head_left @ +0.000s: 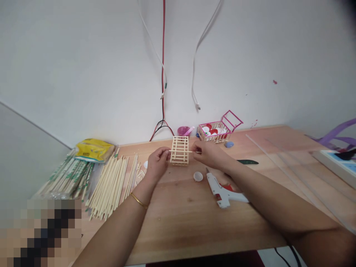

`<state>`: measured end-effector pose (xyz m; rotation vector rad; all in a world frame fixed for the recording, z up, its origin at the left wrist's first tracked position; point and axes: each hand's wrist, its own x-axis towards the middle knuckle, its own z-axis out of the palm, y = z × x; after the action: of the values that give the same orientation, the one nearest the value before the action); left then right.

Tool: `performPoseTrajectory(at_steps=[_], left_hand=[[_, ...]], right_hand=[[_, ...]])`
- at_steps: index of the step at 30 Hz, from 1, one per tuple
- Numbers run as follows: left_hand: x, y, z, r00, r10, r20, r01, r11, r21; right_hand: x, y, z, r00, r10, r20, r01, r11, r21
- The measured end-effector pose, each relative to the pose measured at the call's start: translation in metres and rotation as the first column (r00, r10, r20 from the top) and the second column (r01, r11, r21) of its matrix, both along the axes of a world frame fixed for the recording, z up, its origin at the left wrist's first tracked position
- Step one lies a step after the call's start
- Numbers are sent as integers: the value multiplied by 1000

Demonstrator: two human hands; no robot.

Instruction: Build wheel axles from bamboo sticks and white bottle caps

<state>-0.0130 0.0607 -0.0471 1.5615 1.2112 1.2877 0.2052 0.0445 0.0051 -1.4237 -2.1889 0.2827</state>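
Observation:
A small openwork basket frame [179,158] of pale wooden sticks is between my hands. Across it lies a thin wooden stick [182,151], running from one hand to the other. My left hand [158,161] pinches the stick's left end, its fingertips close against the frame's side. At the other end, my right hand [205,154] grips the stick between thumb and fingers. Whether the frame rests on the table or hangs from the fingers, I cannot tell. Below my right hand, a white glue gun [218,187] lies near a small white cap [198,176].
Loose sticks [109,187] and green-marked packs [63,174] lie left, under a yellow packet [94,149]. At the wall stand a pink-trimmed basket [215,133] of red and white pieces and a pink bowl [183,130]. A power strip [336,167] is at right.

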Motion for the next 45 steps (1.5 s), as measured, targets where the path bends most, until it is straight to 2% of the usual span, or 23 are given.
performPoseTrajectory(at_steps=[22, 39, 45], left_hand=[[-1, 2, -3, 1000, -4, -2, 4, 1000, -7], [-1, 1, 0, 1000, -4, -7, 4, 1000, -3], [0, 3, -5, 988, -9, 151, 19, 998, -61]], right_hand=[[3, 4, -4, 1000, 13, 23, -14, 1000, 25], [4, 0, 2, 1000, -8, -23, 7, 999, -36], [3, -2, 4, 1000, -13, -22, 13, 999, -38]])
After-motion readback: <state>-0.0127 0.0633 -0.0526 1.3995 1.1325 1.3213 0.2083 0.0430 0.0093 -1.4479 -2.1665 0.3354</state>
